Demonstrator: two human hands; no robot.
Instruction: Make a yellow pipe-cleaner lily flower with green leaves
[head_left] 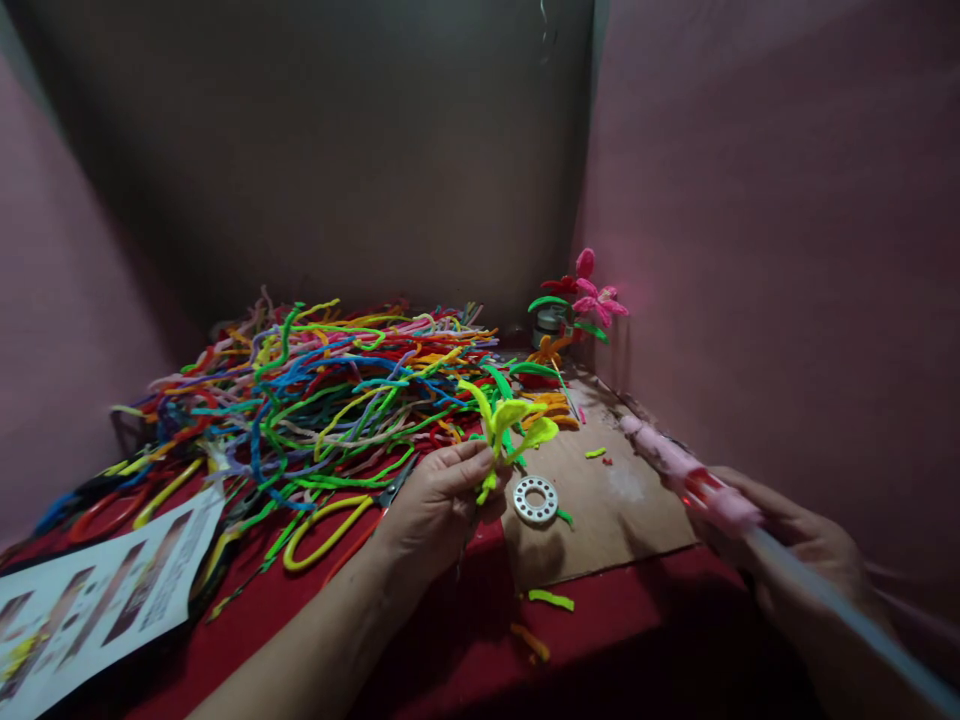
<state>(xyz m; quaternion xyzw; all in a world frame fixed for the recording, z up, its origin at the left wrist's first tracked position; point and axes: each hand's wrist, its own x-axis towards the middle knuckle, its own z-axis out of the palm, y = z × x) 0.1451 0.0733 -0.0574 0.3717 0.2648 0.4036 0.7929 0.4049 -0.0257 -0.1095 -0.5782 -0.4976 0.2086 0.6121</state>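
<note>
A translucent glue stick point(855, 615) extends rearward from the pink glue gun point(671, 460). The right hand point(817, 555) grasps the gun body; trigger finger position cannot be determined. If the long free end of the stick catches on the right forearm, the nozzle may swing off line.

The left hand point(442, 500) pinches the base of the yellow-green fuzzy piece point(510, 415) between thumb and fingers, with its petals fanned upward. Risk: the fingertips sit close to the base, so hot glue applied there could burn the skin. An uneven pinch could also let the petals splay or rotate.

Just right of the left hand, the perforated disc point(541, 516) rests on the cardboard point(622, 520). Stray glue could bond the disc or the short green offcut point(565, 518) to the board. Left of the same hand, the yellow-handled scissors point(388, 493) lie near the wrist; a sideways move could snag them.

Beyond the left hand, the stem pile point(330, 390) is tangled, and a trailing sleeve of loose ends may catch the petals. Beyond both hands, the pink flower point(598, 300) stands upright; a careless reach could tip it.
</note>
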